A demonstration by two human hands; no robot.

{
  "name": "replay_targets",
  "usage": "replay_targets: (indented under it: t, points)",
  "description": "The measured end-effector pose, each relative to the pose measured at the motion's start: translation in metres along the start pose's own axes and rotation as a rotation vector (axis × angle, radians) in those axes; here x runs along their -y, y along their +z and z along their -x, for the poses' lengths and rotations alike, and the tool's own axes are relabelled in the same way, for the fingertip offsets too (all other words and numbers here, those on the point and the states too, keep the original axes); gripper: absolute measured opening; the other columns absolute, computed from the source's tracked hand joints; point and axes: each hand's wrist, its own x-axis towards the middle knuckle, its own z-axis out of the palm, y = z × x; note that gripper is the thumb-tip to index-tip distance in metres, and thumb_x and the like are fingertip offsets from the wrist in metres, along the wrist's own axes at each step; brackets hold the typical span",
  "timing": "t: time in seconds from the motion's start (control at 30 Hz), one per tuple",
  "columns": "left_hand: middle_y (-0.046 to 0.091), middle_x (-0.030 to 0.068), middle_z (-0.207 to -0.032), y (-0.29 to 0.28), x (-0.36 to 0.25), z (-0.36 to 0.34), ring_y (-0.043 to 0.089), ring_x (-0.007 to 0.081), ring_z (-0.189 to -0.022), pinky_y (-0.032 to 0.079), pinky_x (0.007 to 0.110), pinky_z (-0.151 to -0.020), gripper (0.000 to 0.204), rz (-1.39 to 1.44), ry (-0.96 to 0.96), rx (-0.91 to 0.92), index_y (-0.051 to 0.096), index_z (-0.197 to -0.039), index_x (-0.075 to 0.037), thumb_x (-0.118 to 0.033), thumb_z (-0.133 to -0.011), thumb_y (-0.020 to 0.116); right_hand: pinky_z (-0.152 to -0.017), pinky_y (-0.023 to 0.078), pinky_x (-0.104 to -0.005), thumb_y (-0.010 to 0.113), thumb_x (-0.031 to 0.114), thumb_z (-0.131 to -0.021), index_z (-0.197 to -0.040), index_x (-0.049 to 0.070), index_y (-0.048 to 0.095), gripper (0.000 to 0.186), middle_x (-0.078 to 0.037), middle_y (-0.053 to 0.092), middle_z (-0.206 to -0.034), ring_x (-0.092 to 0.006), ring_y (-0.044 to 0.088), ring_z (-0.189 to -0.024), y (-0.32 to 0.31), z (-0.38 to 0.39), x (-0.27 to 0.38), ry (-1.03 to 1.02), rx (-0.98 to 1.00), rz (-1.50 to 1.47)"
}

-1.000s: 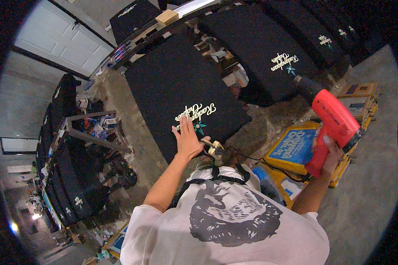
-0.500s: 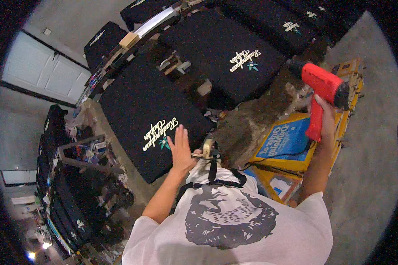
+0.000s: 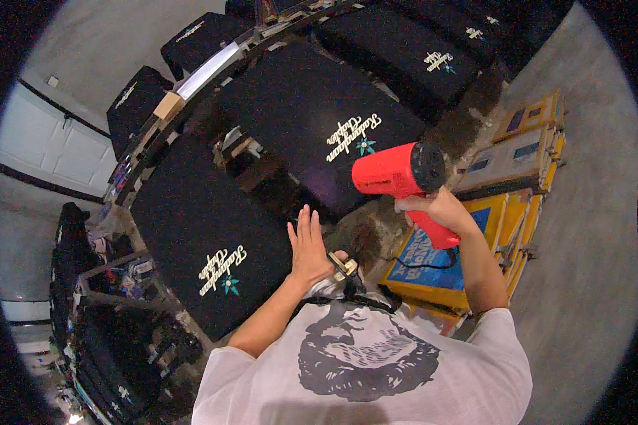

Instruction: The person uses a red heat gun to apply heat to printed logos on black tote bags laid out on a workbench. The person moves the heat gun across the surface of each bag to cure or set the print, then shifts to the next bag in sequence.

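My right hand (image 3: 436, 209) is closed around the handle of a red heat gun (image 3: 386, 170) with a black vented end. The gun's body is level with a printed black shirt panel (image 3: 276, 106), its red end turned left. A dark cord (image 3: 439, 265) trails from the handle. My left hand (image 3: 308, 251) is open, fingers stretched, beside the right edge of a nearer black shirt panel (image 3: 184, 219) with white lettering and a teal flower. By its thumb is a small cream-coloured piece (image 3: 342, 265); I cannot tell whether the hand touches it.
Wooden-framed printing screens (image 3: 514, 152) lean in a row on the right, the nearest a yellow frame (image 3: 439, 287) with blue mesh. More printed black panels (image 3: 131, 103) run along the curved bench at the back. A cluttered shelf (image 3: 127, 273) stands left, and a white door (image 3: 53, 142) beyond.
My right hand has swung the heat gun leftward from over the frames, turning it towards the panel. My left hand has shifted slightly right, still open. The view has turned a little rightward.
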Motion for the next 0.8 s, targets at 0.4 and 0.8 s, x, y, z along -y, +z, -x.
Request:
replay_targets:
  t: [0.4,0.8]
  points:
    - [0.016,0.0326,-0.161,0.051,-0.01,-0.108,0.017,0.0451,-0.152,0.012,0.064,-0.12,0.112,-0.021,-0.263,0.172,0.023,-0.151,0.013,-0.055,-0.078,0.073,-0.063,0.051,-0.0316,0.076,0.012,-0.084,-0.105,0.005,0.068,0.022,-0.002,0.067,-0.083,-0.0137,0.063,-0.069,-0.038,-0.085,-0.013,0.087,0.043,0.044]
    - [0.016,0.0327,-0.161,0.057,-0.011,-0.124,0.016,0.0453,-0.151,0.011,0.061,-0.121,0.111,0.041,-0.386,0.159,0.021,-0.151,0.016,-0.053,-0.081,0.073,-0.113,0.039,-0.0405,0.08,0.024,-0.082,-0.138,0.005,0.054,0.065,-0.014,0.058,-0.141,-0.0289,0.054,-0.132,-0.071,-0.106,-0.038,0.198,0.163,0.093]
